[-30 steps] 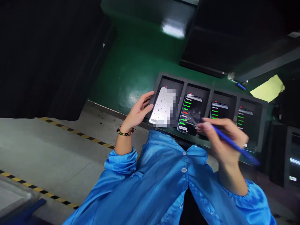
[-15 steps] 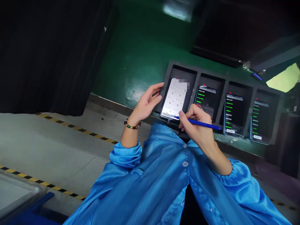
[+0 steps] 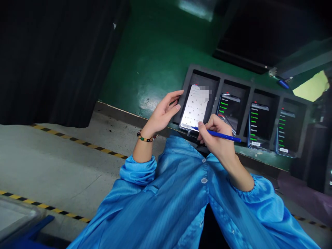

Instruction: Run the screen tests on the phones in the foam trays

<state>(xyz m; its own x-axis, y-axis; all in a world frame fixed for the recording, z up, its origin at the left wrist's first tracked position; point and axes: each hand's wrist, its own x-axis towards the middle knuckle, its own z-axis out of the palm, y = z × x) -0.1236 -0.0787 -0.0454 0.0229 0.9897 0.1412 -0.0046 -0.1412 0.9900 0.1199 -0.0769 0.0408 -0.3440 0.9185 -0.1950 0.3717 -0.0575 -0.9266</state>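
Note:
A dark tray [image 3: 221, 86] with several compartments lies on a green surface. In its leftmost compartment is a phone [image 3: 195, 107] with a lit white screen. My right hand [image 3: 217, 135] grips a blue pen [image 3: 224, 136], whose tip is at the lower edge of that screen. At the tray's left edge, my left hand [image 3: 166, 110] has its fingers apart and holds nothing. Three more phones, a partly covered one [image 3: 229, 107], a middle one [image 3: 259, 126] and a right one [image 3: 286, 131], show dark screens with green text.
The green table [image 3: 145, 69] extends beyond the tray. A black curtain [image 3: 52, 62] hangs at the left. Farther back on the right are a dark box-like object [image 3: 259, 38] and a blue-handled item [image 3: 283, 83]. Yellow-black tape [image 3: 77, 141] marks the floor.
The view has shifted slightly. The pen's tip stays near the bottom of the white screen, and both hands hold nearly the same pose.

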